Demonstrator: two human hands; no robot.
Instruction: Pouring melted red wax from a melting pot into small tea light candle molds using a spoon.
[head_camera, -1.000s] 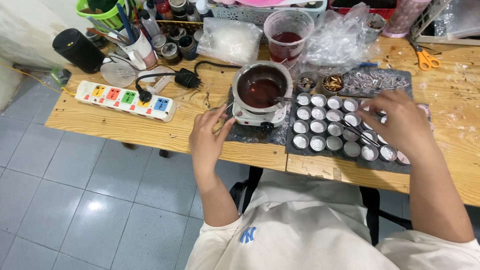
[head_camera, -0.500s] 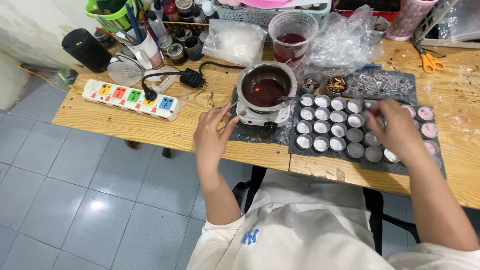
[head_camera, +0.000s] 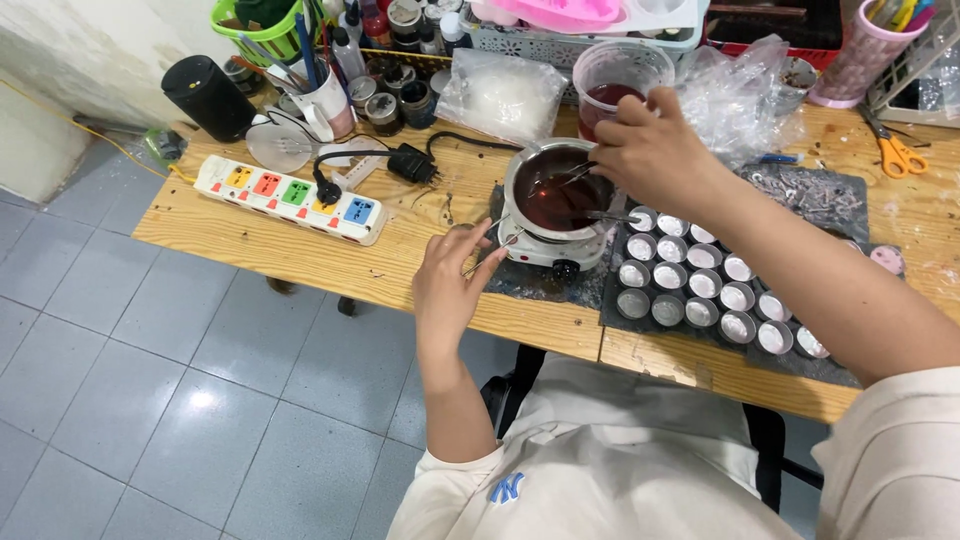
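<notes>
Fingers (head_camera: 640, 125) of the right hand (head_camera: 655, 150) curl together over the pot (head_camera: 555, 190) of dark red melted stuff.

Something thin and metal, like a stirring tool (head_camera: 585, 178), reaches from that hand into the pot, but I cannot tell how tightly it is gripped. The pot sits on a small white heater (head_camera: 545, 248) so the liquid stays warm and runny. Just to its right lies a dark mat (head_camera: 640, 310) with rows of little round tins (head_camera: 700, 285), kept close so the pot is easy to reach. The left hand (head_camera: 450, 285) rests on the near edge of the table (head_camera: 300, 255), left of the heater, fingers a bit apart, with a thin stick (head_camera: 490, 255) between them. Farther off stands a cup (head_camera: 620, 80) with red liquid, and to the far left a power strip (head_camera: 290, 195).
</notes>
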